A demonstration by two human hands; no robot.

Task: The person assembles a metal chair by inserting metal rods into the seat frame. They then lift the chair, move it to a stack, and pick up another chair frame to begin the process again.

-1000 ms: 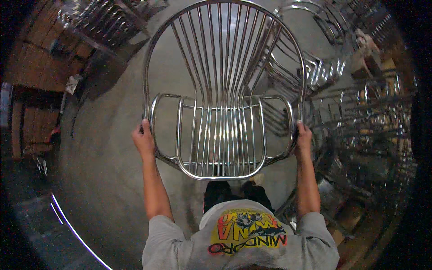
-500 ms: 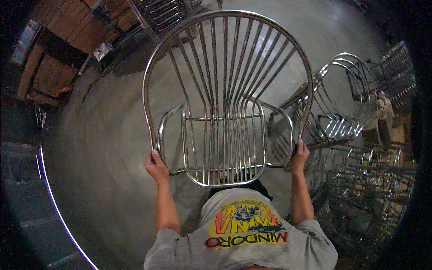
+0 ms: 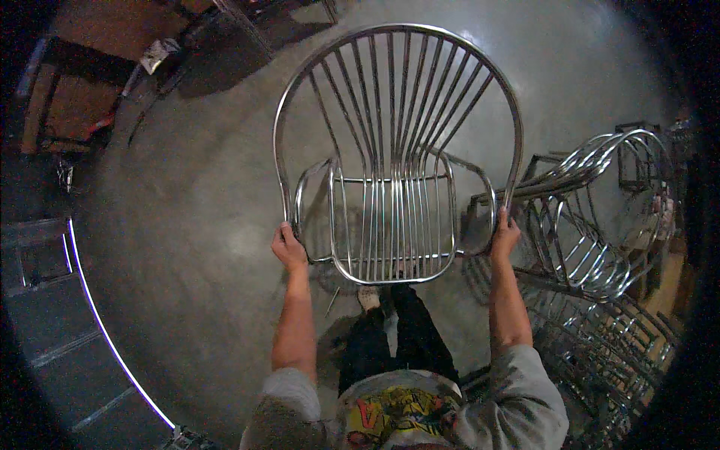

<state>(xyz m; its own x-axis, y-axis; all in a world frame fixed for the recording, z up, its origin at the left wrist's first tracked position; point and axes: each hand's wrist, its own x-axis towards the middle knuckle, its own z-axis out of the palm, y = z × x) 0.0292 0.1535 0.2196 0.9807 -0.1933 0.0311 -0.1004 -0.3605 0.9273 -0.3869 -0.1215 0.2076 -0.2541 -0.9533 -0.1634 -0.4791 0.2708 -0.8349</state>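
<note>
A shiny metal chair frame (image 3: 394,195) of bent tubes is held in front of me. Its rounded back has fanned rods that run down into a slatted seat. My left hand (image 3: 289,246) is closed around the tube at the frame's left side, near the armrest. Level with it on the opposite side, my right hand (image 3: 505,235) grips the right tube. Parts of the fingers are hidden behind the tubing. The frame's lower end hangs in front of my legs, so its feet cannot be made out.
Stacked metal chair frames (image 3: 585,217) stand close on the right, with a tangle of more tubing (image 3: 592,367) below them. Brown panels or boxes (image 3: 90,112) lie at the far left. A thin rod (image 3: 332,301) rests on the concrete floor (image 3: 195,225) near my foot.
My view has shifted, showing more of my legs and the floor. Both hands keep their hold on the chair frame, which now appears slightly farther right and smaller.
</note>
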